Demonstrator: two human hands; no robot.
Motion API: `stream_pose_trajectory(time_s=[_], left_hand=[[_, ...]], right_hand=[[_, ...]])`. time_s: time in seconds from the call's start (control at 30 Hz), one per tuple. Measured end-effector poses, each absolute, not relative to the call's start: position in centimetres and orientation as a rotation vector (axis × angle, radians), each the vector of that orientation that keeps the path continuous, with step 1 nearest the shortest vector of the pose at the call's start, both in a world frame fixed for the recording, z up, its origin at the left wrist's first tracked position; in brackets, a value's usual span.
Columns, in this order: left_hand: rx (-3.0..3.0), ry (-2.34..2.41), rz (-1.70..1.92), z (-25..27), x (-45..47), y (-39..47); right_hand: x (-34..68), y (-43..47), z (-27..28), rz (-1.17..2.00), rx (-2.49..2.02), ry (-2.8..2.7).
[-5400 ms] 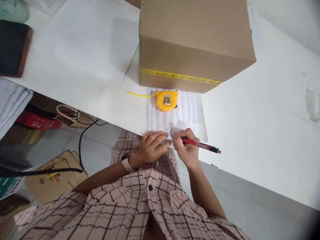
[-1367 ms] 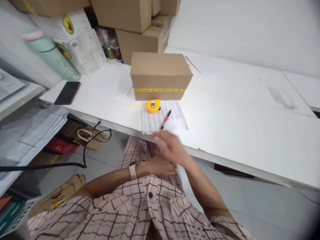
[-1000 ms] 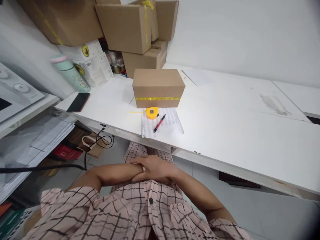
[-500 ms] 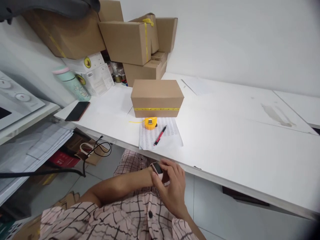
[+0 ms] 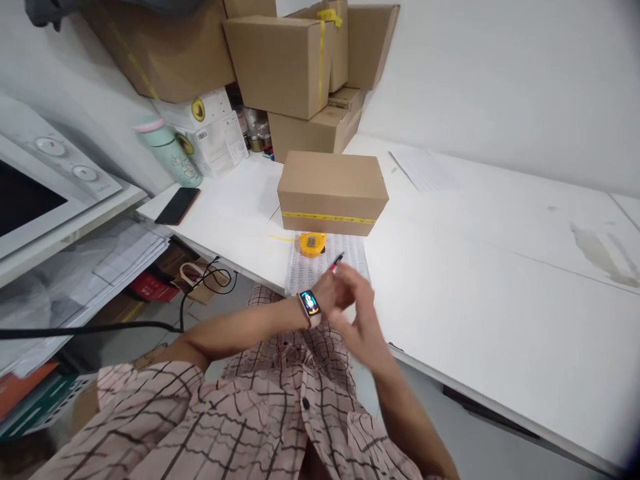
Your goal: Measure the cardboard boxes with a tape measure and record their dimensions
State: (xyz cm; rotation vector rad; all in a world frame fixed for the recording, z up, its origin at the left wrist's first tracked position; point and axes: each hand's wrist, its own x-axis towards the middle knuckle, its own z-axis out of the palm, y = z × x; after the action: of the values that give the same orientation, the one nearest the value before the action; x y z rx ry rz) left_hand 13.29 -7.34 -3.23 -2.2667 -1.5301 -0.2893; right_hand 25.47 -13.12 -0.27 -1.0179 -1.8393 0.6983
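My left forearm is raised in front of my chest, and the smartwatch (image 5: 310, 303) on its wrist shows a lit screen. My left hand (image 5: 328, 291) hovers over the near table edge; its fingers are partly hidden behind my right hand. My right hand (image 5: 359, 316) is blurred, fingers apart, just right of the watch, and holds nothing. Just beyond the hands, a red pen (image 5: 337, 261) lies on a printed sheet (image 5: 311, 272). A yellow tape measure (image 5: 313, 243) sits on the same sheet, in front of a cardboard box (image 5: 333, 192) sealed with yellow tape.
The white table (image 5: 480, 267) stretches right. A black phone (image 5: 177, 205), a green bottle (image 5: 170, 151) and a white carton (image 5: 213, 130) stand at its left end, with stacked cardboard boxes (image 5: 295, 63) behind. A white appliance (image 5: 45, 180) sits on a shelf at left. Cables (image 5: 207, 277) hang below.
The pen, held over the sheet earlier, now lies on it. My hands left the table and came together at my lap. My left wrist has since lifted, the watch screen is lit, and my right hand has come off it.
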Motion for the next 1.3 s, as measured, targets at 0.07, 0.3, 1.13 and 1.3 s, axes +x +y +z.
stream_pose_trajectory(time_s=[0.07, 0.3, 1.13, 1.3], left_hand=[[-2.410, -1.450, -0.204, -3.2, 12.4, -6.2], [-2.513, -1.666, -0.162, -2.3, 7.6, -1.4], [-3.057, -1.918, -1.583, 13.1, -2.6, 10.0], [-2.757, -2.401, -1.528, 12.9, -8.5, 13.0]], right_hand=[[26.0, -8.4, -0.8, 0.667, -1.113, -1.805], [22.8, 3.0, -6.3, 0.808, -1.175, -1.925], [30.4, 11.7, 9.7, 1.021, -1.008, -1.331], [32.3, 17.6, 7.4, 1.051, -1.190, -1.264]])
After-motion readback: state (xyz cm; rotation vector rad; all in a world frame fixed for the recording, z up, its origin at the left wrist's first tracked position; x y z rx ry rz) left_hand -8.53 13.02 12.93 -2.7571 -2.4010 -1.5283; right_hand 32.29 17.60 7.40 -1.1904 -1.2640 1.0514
